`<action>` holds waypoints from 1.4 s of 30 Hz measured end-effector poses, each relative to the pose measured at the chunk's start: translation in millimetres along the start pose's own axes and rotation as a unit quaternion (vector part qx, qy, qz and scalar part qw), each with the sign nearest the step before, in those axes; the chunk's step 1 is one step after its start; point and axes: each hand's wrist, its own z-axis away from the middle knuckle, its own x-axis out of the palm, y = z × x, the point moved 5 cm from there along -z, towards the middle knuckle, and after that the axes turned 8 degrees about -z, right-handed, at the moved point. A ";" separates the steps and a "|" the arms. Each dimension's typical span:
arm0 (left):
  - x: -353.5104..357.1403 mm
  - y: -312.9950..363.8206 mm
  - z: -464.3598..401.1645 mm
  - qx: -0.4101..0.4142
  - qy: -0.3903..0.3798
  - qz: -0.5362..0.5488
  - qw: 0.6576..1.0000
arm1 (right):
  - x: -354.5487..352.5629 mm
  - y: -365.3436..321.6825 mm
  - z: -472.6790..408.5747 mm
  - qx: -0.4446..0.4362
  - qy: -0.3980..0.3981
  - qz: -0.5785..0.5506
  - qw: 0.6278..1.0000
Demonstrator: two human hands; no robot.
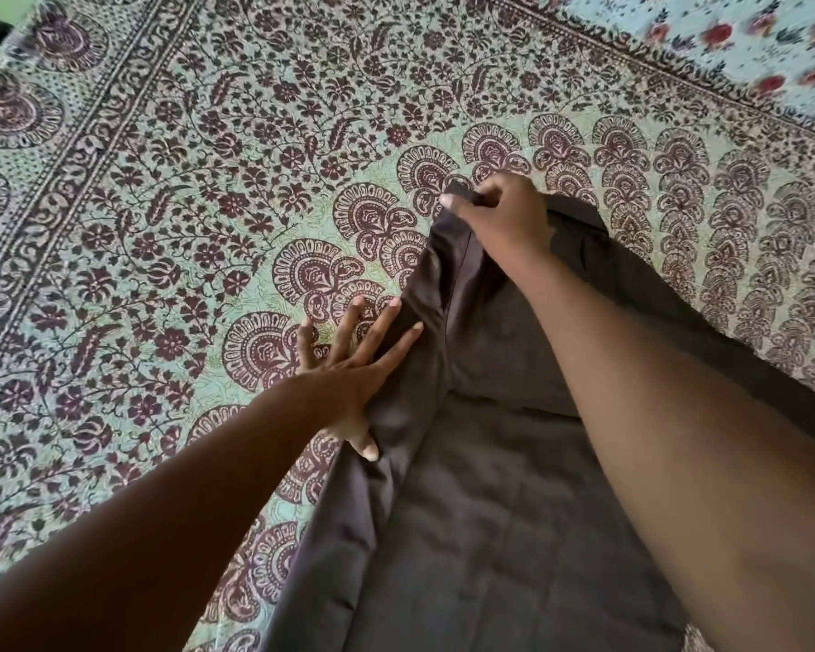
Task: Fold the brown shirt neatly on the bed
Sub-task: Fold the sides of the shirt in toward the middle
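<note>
The brown shirt [481, 487] lies spread on the bed, filling the lower middle and right of the view, with creases across its body. My right hand [499, 214] is shut on the shirt's far end, a sleeve or corner pinched between thumb and fingers and lifted slightly. My left hand [349, 364] lies flat with fingers spread along the shirt's left edge, thumb pressing the fabric, fingertips partly on the bedsheet. My right forearm covers much of the shirt's right side.
The bed is covered by a pale green sheet [208, 204] printed with dark maroon flowers and paisley borders. A second light blue floral cloth [749, 44] lies at the far right corner. A dark gap shows at the upper left edge.
</note>
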 end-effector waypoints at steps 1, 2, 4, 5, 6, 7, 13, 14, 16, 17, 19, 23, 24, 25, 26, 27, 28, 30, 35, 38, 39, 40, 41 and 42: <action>-0.5 0.4 0.4 0.002 -0.002 0.001 1.000 | 6.0 3.1 -8.2 0.034 -0.048 -0.037 0.998; -1.1 0.6 1.2 0.003 -0.003 0.004 1.000 | 8.5 4.3 -14.2 0.048 -0.064 -0.040 0.996; -1.3 0.6 2.3 0.005 -0.006 0.008 1.000 | 4.8 10.0 -24.0 0.081 -0.030 -0.029 0.996; -2.4 0.5 2.4 0.007 -0.007 0.009 1.000 | 2.6 12.6 -26.9 0.094 -0.004 -0.025 0.995; -3.4 0.6 2.9 0.008 -0.008 0.011 1.000 | 2.7 13.8 -28.1 0.104 0.007 -0.017 0.994; -4.3 0.7 3.3 0.010 -0.008 0.013 1.000 | 5.2 13.4 -28.4 0.108 0.005 0.006 0.994; -5.4 -0.8 4.5 0.018 -0.004 0.018 1.000 | 6.8 -4.3 -24.1 0.029 0.016 0.114 0.993; -6.5 -1.1 4.7 0.020 -0.007 0.022 1.000 | 3.1 -5.0 -23.3 0.024 0.016 0.104 0.994; -5.1 -0.9 4.2 0.024 -0.013 0.030 0.999 | -5.1 2.6 -21.9 0.011 0.028 0.065 0.997; -3.9 -0.9 3.0 0.026 -0.013 0.026 0.999 | -10.1 7.6 -19.3 0.002 0.032 0.046 0.998; -3.4 -0.9 2.0 0.023 -0.010 0.017 1.000 | -19.2 19.7 -9.5 -0.004 0.017 0.039 0.999; -4.2 -2.1 1.7 0.023 0.000 0.014 1.000 | -32.5 40.0 8.6 -0.002 -0.043 0.115 0.992; -4.7 -1.9 1.5 0.024 -0.001 0.015 1.000 | -36.3 43.5 12.3 -0.004 -0.051 0.111 0.992; -5.4 -1.6 1.6 0.024 -0.002 0.016 1.000 | -39.6 46.5 15.4 -0.006 -0.064 0.105 0.992; -5.9 -1.4 1.6 0.022 -0.002 0.016 1.000 | -41.7 49.6 18.4 -0.004 -0.083 0.103 0.991; -5.9 -1.2 1.8 0.019 -0.003 0.015 1.000 | -43.0 51.2 22.3 0.001 -0.104 0.111 0.988; -6.2 -1.7 1.9 0.016 -0.006 0.016 1.000 | -43.9 53.4 25.7 0.012 -0.124 0.127 0.984; -6.1 -1.6 1.6 0.013 -0.011 0.018 1.000 | -49.7 57.3 29.1 0.030 -0.136 0.140 0.980; -6.0 -1.3 2.2 0.015 -0.011 0.018 1.000 | -78.1 65.5 32.0 0.064 -0.055 0.078 0.993; -6.4 -0.9 2.4 0.017 -0.014 0.018 1.000 | -81.9 75.5 42.5 0.095 -0.059 0.095 0.989; -6.0 -0.9 2.9 0.016 -0.014 0.019 1.000 | -81.4 78.3 44.5 0.102 -0.057 0.101 0.988; -5.8 -0.8 2.8 0.016 -0.014 0.019 1.000 | -81.5 81.0 45.2 0.110 -0.053 0.104 0.987; -5.6 -0.8 2.5 0.016 -0.014 0.020 1.000 | -81.9 83.6 45.6 0.118 -0.049 0.107 0.986; -5.4 -0.9 2.3 0.017 -0.013 0.020 1.000 | -82.1 84.5 46.2 0.124 -0.045 0.109 0.985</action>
